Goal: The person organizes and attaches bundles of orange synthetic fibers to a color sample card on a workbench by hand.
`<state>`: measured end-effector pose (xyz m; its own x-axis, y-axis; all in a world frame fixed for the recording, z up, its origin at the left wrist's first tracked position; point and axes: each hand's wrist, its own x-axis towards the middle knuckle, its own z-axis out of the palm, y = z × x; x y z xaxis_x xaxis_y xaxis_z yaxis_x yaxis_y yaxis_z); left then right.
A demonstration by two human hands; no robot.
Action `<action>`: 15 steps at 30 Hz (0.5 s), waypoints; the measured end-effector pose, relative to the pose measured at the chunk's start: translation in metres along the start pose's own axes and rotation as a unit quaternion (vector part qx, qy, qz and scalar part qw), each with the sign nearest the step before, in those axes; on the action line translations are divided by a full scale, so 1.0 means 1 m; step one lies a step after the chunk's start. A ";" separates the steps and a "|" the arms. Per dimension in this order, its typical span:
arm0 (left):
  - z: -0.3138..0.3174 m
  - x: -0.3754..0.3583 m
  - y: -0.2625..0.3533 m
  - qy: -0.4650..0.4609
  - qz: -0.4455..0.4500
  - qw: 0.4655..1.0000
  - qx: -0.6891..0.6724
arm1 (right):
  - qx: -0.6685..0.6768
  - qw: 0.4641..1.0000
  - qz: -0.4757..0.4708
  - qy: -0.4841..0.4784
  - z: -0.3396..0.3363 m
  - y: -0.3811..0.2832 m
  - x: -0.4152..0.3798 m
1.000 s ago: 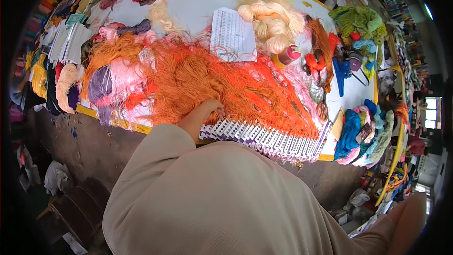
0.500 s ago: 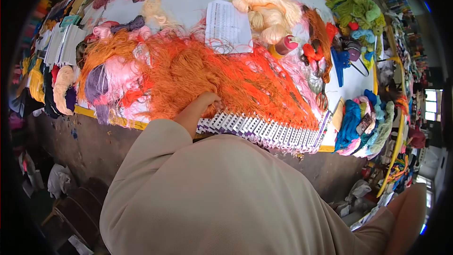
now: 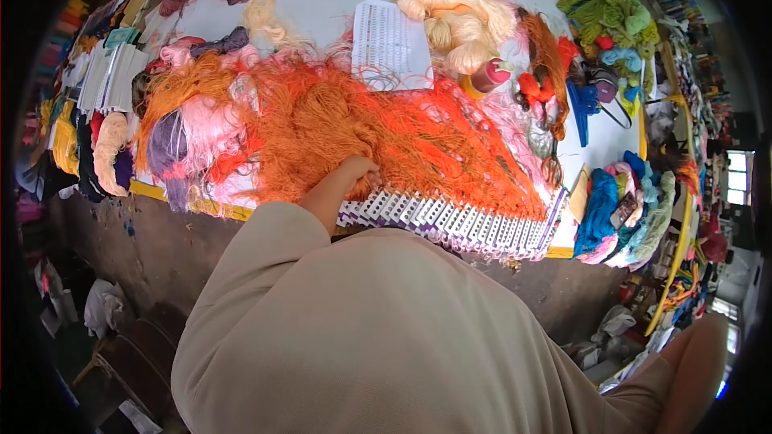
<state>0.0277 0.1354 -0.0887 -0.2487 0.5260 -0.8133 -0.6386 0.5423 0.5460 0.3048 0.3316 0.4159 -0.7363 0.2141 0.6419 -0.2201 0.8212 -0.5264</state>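
Observation:
My left hand [image 3: 360, 175] rests at the table's near edge, fingers curled down against a big loose heap of orange thread [image 3: 318, 133]. What lies under the fingers is hidden. Just right of it starts a long row of white punched cards [image 3: 450, 219], which runs along the edge with red-orange threads [image 3: 474, 157] fanning out from it. At the lower right only my right arm shows; its hand is outside the view.
A printed sheet [image 3: 392, 44] lies behind the thread, beside cream skeins [image 3: 462, 20] and a thread cone [image 3: 489, 76]. Blue skeins [image 3: 597, 213] hang at the right edge. A stack of white cards [image 3: 117, 76] stands at the left, near a peach skein [image 3: 111, 153].
The whole view has shifted very slightly. My left hand stays at the same spot on the thread, and nothing else has visibly moved.

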 end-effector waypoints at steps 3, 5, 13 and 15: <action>0.000 0.000 0.001 -0.006 -0.002 1.000 0.000 | 0.011 1.000 -0.004 0.000 0.001 -0.002 0.002; 0.002 -0.002 0.003 0.017 -0.010 1.000 -0.016 | 0.017 1.000 -0.007 0.003 0.001 -0.004 0.003; 0.001 -0.002 0.004 0.001 -0.031 0.999 -0.012 | 0.048 0.999 -0.016 0.011 0.003 -0.010 0.005; 0.001 -0.001 0.004 0.005 -0.043 0.999 -0.033 | 0.056 0.998 -0.018 0.010 0.004 -0.011 0.007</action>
<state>0.0261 0.1380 -0.0850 -0.1978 0.4735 -0.8583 -0.7039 0.5408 0.4605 0.2999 0.3219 0.4241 -0.7143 0.1976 0.6714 -0.3162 0.7647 -0.5615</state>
